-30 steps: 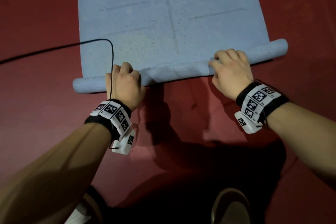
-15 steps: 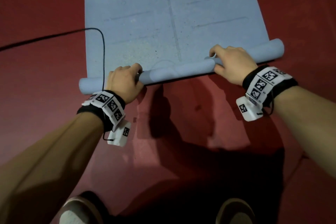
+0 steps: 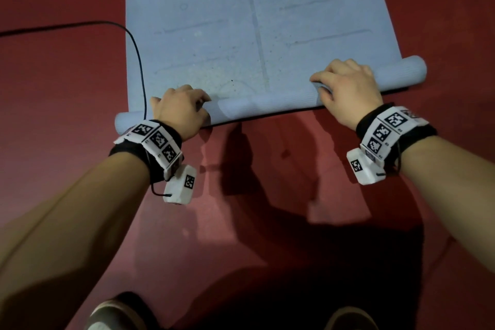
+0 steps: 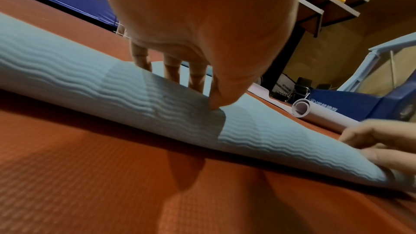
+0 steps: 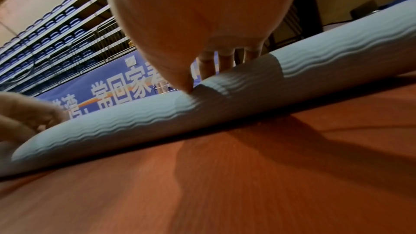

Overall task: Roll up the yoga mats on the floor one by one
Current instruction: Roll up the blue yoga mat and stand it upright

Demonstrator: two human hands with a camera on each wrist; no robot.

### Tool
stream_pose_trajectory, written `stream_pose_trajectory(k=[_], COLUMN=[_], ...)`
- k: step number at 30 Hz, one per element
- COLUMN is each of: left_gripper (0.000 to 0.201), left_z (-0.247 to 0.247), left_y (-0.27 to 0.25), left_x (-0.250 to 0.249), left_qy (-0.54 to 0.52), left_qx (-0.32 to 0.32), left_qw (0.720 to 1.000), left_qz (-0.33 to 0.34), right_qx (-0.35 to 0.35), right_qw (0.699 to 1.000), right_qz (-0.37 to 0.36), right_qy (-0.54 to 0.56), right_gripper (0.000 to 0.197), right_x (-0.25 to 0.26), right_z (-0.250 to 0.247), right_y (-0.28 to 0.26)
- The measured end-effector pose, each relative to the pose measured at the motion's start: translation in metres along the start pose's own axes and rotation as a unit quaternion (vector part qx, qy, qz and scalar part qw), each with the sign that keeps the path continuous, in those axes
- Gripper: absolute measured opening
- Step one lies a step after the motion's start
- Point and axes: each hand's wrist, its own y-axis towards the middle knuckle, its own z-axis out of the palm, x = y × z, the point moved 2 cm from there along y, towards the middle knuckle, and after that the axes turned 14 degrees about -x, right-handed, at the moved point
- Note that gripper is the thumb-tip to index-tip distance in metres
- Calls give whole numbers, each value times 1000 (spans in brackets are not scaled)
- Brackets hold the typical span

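Observation:
A light blue yoga mat (image 3: 249, 21) lies flat on the red floor, and its near end is wound into a thin roll (image 3: 267, 100) that runs slantwise from lower left to upper right. My left hand (image 3: 179, 112) grips the roll near its left end, fingers curled over the top and thumb on the near side. My right hand (image 3: 345, 86) grips it toward the right end the same way. The left wrist view shows the ribbed roll (image 4: 157, 106) under my left hand (image 4: 202, 84). In the right wrist view the roll (image 5: 202, 111) sits beneath my right hand (image 5: 202, 70).
A black cable (image 3: 136, 48) crosses the floor and the mat's left edge down to my left wrist. My two shoes (image 3: 115, 311) stand at the bottom edge. A rolled white mat (image 4: 315, 111) lies farther off by blue barriers; seating tiers (image 5: 56, 33) rise behind.
Both hands have pushed the roll away from me along the mat, so the roll is a little thicker. The fingers have shifted from flat on top to curled over it.

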Motion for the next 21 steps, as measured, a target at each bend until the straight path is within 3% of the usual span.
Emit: stream_pose_trajectory(k=[4, 8, 11, 16, 21], left_gripper=[17, 17, 20, 33, 23], left_z=[4, 15, 19, 17, 19], left_y=[-12, -30, -35, -25, -12], left_x=[-2, -6, -7, -4, -3], left_qy=[-9, 23, 46, 50, 41], left_qx=[-97, -162, -163, -154, -143], left_qw=[995, 986, 985, 985, 987], left_qz=[7, 25, 41, 59, 66], right_qx=[-73, -87, -30, -11, 21], right_qw=[997, 993, 996, 998, 997], right_qz=[-35, -73, -66, -45, -31], right_qy=[-8, -29, -52, -52, -72], right_gripper=[12, 23, 44, 45, 58], right_x=[6, 5, 3, 6, 6], right_z=[0, -2, 1, 3, 13], right_y=[-10, -23, -28, -8, 9])
